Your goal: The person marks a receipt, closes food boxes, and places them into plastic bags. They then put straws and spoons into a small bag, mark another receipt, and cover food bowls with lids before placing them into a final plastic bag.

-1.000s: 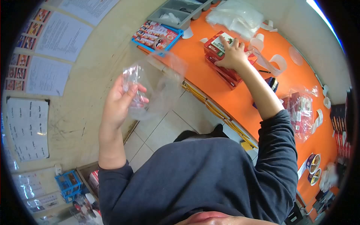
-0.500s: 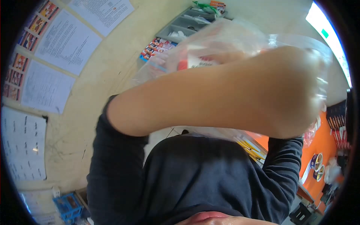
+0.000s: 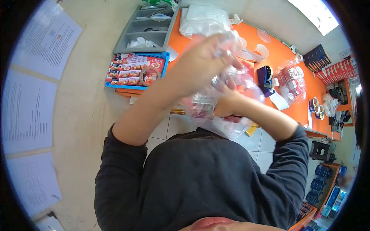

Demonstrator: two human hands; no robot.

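Note:
Both my hands are raised close in front of me, together on a clear plastic bag [image 3: 235, 125]. My left hand [image 3: 200, 63] grips the crumpled top of the bag from above. My right hand [image 3: 227, 104] holds it from below, with a red and white box [image 3: 202, 106] visible through the plastic inside the bag. The bag hangs down over my chest and blurs what lies behind it.
An orange counter [image 3: 287, 54] runs behind my hands. On it sit a grey compartment tray [image 3: 144, 29], a blue-framed menu card [image 3: 137, 71], clear bags [image 3: 202, 17], a purple tape dispenser [image 3: 265, 79], a bagged packet [image 3: 293, 79]. Papers [image 3: 29, 111] cover the wall at left.
One second ago my left hand held the empty bag up while my right rested on the red boxes. Now both hands grip the bag with a box inside, nearer my chest.

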